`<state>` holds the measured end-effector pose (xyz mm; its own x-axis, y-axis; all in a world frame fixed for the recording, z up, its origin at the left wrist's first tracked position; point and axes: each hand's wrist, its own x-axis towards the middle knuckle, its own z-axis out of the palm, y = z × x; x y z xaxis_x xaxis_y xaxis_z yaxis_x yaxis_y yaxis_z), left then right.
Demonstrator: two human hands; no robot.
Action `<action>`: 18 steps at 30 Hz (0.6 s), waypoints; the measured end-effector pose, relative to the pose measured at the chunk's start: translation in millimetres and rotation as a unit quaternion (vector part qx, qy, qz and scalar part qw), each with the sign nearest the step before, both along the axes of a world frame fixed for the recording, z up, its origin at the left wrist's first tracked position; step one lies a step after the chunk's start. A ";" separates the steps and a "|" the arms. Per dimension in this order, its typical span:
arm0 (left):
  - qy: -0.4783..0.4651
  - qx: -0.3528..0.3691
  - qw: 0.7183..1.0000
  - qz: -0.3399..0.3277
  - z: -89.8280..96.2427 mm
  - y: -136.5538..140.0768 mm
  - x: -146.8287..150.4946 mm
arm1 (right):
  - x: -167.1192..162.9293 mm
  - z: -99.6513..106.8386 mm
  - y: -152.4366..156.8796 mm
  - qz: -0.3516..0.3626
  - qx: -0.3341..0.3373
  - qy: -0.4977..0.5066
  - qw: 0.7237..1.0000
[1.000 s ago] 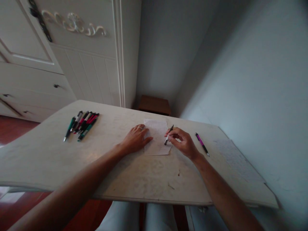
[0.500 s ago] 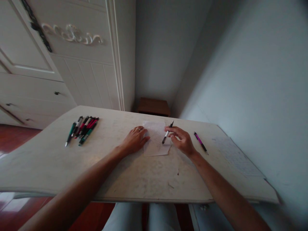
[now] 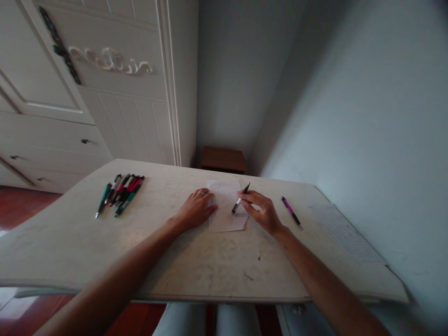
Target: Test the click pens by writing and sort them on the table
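A small sheet of paper (image 3: 224, 223) with faint handwriting lies on the white table (image 3: 168, 275). My left hand (image 3: 198, 207) rests flat across the sheet's left edge, fingers stretched out, a ring on one finger. Over the right part of the sheet, my right hand (image 3: 261, 210) grips a black-and-white pen (image 3: 240, 199) between thumb and fingers. The pen is tilted, its lower end close to the paper; whether it touches I cannot tell.
Several pens (image 3: 122, 193) lie in a group at the table's left. A purple-and-black pen (image 3: 291, 212) lies to the right of my right hand. Farther right, a written sheet (image 3: 346, 233) lies along the wall (image 3: 385, 140). A white cabinet (image 3: 133, 121) stands behind at left.
My right hand has shifted slightly left with the pen, its fingers closing in around it. My left hand stays on the sheet. The whole view has tilted up a little.
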<state>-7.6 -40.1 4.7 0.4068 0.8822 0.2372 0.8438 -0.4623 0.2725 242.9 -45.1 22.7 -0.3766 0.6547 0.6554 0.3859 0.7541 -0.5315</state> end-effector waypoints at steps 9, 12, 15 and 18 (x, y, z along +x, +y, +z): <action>-0.028 -0.007 1.000 0.001 -2.6 1.8 0.0 | -2.2 -0.5 2.7 0.035 0.015 0.008 0.999; -0.023 -0.009 1.000 0.001 -2.6 1.3 0.2 | -2.1 0.7 2.5 0.044 -0.002 0.016 0.999; -0.022 -0.010 1.000 0.003 -3.9 1.6 0.4 | -1.7 0.5 3.2 0.056 -0.024 0.026 0.998; -0.038 -0.006 0.999 0.009 -5.8 2.6 0.6 | -0.1 -2.9 5.5 0.063 -0.054 0.045 0.996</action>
